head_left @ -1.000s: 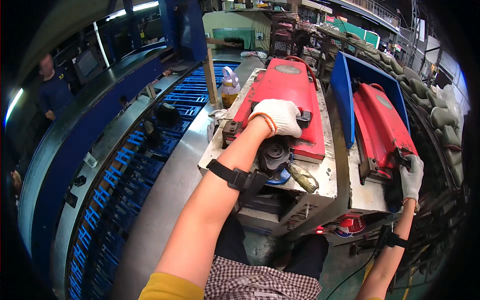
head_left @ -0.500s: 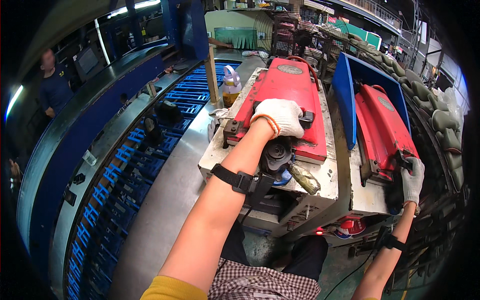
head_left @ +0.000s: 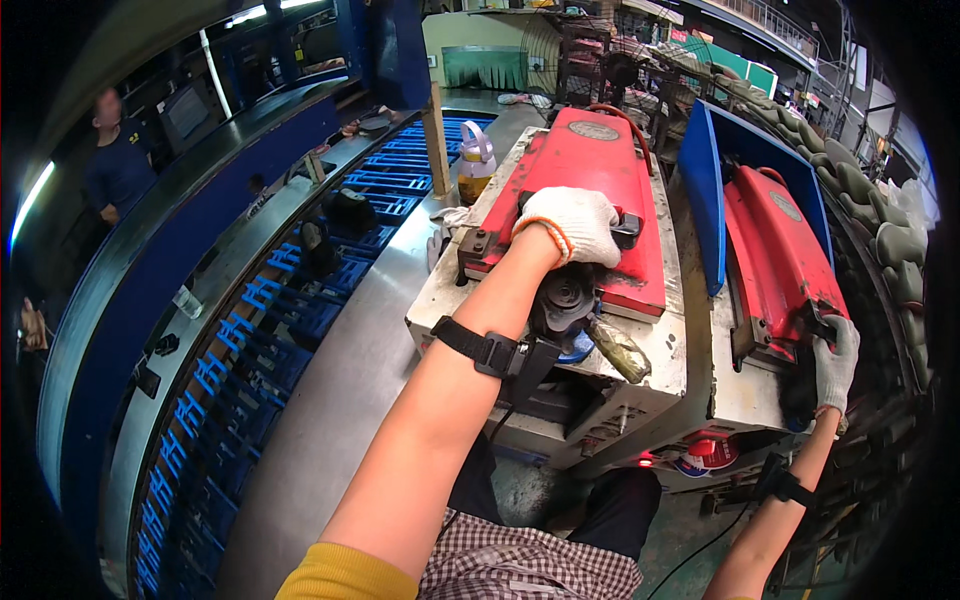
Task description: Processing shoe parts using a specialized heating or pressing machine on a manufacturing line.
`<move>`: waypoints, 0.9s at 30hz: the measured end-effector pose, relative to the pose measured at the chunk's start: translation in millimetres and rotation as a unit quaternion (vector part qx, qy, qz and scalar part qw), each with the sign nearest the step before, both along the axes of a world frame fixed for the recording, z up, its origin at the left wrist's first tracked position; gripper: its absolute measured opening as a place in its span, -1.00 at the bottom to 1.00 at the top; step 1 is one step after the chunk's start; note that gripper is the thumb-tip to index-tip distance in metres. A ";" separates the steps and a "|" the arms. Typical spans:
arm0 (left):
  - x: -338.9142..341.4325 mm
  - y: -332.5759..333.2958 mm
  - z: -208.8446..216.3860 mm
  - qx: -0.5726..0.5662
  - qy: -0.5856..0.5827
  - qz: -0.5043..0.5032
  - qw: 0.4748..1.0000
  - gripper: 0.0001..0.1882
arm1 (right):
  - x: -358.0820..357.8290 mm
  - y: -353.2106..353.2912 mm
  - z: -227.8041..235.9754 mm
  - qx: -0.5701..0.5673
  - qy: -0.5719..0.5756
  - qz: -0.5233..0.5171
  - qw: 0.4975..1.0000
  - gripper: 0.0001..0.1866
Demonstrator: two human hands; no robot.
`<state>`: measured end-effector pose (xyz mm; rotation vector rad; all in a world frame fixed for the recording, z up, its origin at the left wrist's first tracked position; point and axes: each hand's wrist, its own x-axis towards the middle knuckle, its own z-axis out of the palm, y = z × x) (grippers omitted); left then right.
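one bottle (head_left: 476, 172) near red cover (head_left: 588, 162)

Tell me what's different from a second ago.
The view shifted slightly, so the left red cover and right red cover sit further right in frame. Someone's forearm near the green strip curtain left view. Nothing was let go: the left hand and right hand still grip the covers' black handles.

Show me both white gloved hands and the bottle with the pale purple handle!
Left hand (head_left: 570, 227): head view, on its gloved back.
Right hand (head_left: 836, 366): head view, on its gloved back.
Bottle (head_left: 475, 170): head view, middle of its body.
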<state>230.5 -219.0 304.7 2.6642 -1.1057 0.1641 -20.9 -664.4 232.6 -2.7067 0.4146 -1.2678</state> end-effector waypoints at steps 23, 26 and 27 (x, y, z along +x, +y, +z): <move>2.3 -1.3 -1.7 0.000 -0.005 -0.003 1.000 -0.57 | -0.8 -4.4 -0.6 -0.012 0.015 0.009 1.000 -0.62; 1.5 -0.7 -0.4 0.004 -0.004 -0.003 1.000 -0.57 | 1.1 2.6 0.5 -0.020 -0.014 0.023 0.999 -0.65; 1.3 -0.6 -0.1 0.006 -0.003 -0.002 1.000 -0.56 | 1.0 2.3 0.3 -0.019 -0.017 0.023 0.999 -0.65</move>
